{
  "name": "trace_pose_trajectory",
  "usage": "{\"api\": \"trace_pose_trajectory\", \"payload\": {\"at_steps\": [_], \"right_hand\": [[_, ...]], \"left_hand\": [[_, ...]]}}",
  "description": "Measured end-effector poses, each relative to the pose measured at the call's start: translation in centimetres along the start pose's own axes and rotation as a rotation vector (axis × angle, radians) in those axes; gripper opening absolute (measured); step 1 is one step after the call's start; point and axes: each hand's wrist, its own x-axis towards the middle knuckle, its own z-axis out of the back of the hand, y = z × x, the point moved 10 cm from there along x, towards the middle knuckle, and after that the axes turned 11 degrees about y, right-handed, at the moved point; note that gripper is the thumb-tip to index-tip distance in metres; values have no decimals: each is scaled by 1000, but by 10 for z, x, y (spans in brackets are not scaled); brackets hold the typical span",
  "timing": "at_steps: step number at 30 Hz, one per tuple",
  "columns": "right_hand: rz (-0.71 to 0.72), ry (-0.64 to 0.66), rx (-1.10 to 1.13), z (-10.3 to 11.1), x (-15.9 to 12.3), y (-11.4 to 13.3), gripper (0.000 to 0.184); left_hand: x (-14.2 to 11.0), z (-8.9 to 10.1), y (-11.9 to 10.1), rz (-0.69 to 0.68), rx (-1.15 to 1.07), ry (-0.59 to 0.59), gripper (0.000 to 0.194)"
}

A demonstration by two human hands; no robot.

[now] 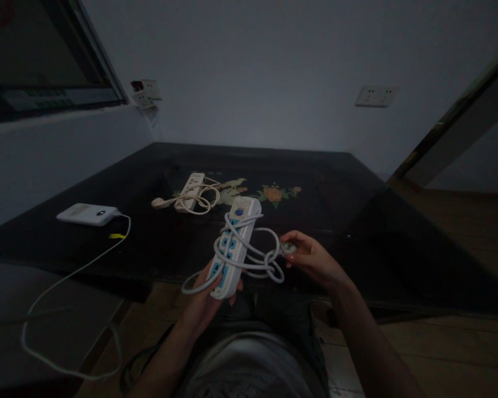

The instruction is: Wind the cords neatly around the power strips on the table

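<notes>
A white power strip (237,271) with blue sockets and a dark blue button is tilted up above the table's near edge. My left hand (203,304) is closed round its lower end. Its pale cord (249,246) is wound round the body and forms a knotted loop on the right. At the cord's end, my right hand (311,257) pinches the plug (289,249) between thumb and fingers. Farther back on the table lies a smaller white power strip (196,178), with its own cord and plug (160,203) coiled over it.
The black table (327,204) bears a flower pattern (273,193). At left lies a white power bank (87,214), its cable (66,276) hanging past the front edge, near a yellow tag (117,236). Wall sockets (376,96) sit behind; a window (50,61) is at upper left.
</notes>
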Motion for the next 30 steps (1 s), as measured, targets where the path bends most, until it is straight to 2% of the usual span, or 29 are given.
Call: {"api": "trace_pose_trajectory", "payload": {"at_steps": [6,14,21,25,30], "right_hand": [[74,-160,-161,15,-3,10,30],[186,-383,-365,64,-23,46,30],[238,-510,-406,96,-47,56,28],[230,-516,-429,89,-51,53,26],[316,-442,-604,44,-42,67,20]], "left_hand": [[0,-1,-3,-5,68,-50,37],[-5,-7,-2,-74,93,-162,38],[-11,-2,-3,-121,30,-228,38],[-5,4,-2,-107,-23,-267,38],[23,23,-14,-102,26,-288,38]]}}
